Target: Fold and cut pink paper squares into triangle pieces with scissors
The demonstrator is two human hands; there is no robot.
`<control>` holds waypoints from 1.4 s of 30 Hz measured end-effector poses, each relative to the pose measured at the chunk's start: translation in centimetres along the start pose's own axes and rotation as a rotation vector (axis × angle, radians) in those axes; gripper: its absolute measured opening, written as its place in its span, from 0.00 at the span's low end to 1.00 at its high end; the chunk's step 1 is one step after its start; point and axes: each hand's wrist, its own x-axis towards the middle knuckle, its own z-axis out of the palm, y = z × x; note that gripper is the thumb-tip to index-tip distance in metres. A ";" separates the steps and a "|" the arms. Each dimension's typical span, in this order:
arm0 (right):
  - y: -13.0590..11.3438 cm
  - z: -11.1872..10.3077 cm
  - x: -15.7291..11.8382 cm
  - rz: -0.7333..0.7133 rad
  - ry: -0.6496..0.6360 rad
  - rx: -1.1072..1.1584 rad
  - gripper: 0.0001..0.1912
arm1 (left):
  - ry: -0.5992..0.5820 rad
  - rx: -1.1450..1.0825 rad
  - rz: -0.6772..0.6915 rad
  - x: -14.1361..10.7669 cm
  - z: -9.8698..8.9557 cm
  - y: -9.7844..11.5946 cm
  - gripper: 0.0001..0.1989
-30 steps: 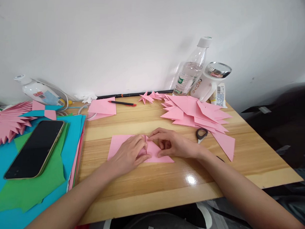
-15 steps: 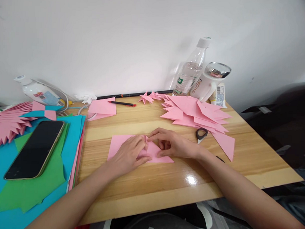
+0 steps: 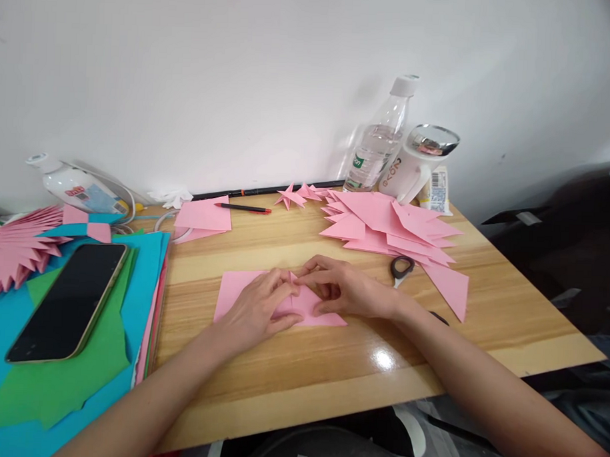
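A pink sheet of paper (image 3: 233,286) lies flat on the wooden table, with a raised fold near its middle and a slanted right end. My left hand (image 3: 265,297) rests over the middle of the sheet, its bent fingers at the fold and its thumb on the near part. From the right, my right hand (image 3: 343,286) meets it, index fingertip and thumb closed down on the paper beside the fold. The hands nearly touch. Part of the fold is hidden beneath the fingers.
Right of the hands lie scissors (image 3: 401,268) and a pile of folded pink pieces (image 3: 385,221). Behind stand a water bottle (image 3: 381,138) and a white mug (image 3: 412,165). A pen (image 3: 243,208) lies on pink paper. At left, a phone (image 3: 67,300) sits on green and blue sheets.
My left fingers have shifted slightly at the fold, showing a little more of the crease. The right hand stays almost in place; the whole view has moved very slightly.
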 end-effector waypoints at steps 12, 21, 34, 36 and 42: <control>-0.2 -0.7 -0.2 0.078 -0.019 -0.020 0.06 | -0.017 0.088 0.050 -0.1 0.1 0.0 0.14; -0.8 -2.4 -1.4 0.152 -0.236 -0.110 0.06 | -0.037 0.104 0.035 -0.2 0.2 -0.1 0.13; -0.5 -2.8 -1.5 0.185 -0.277 -0.032 0.04 | -0.020 0.087 0.023 0.0 0.2 0.0 0.13; -0.6 -2.8 -1.5 0.200 -0.282 -0.037 0.04 | -0.019 0.089 0.024 0.0 0.2 0.0 0.13; -0.9 -2.9 -1.4 0.202 -0.300 -0.029 0.03 | -0.018 0.055 0.015 0.0 0.1 0.0 0.12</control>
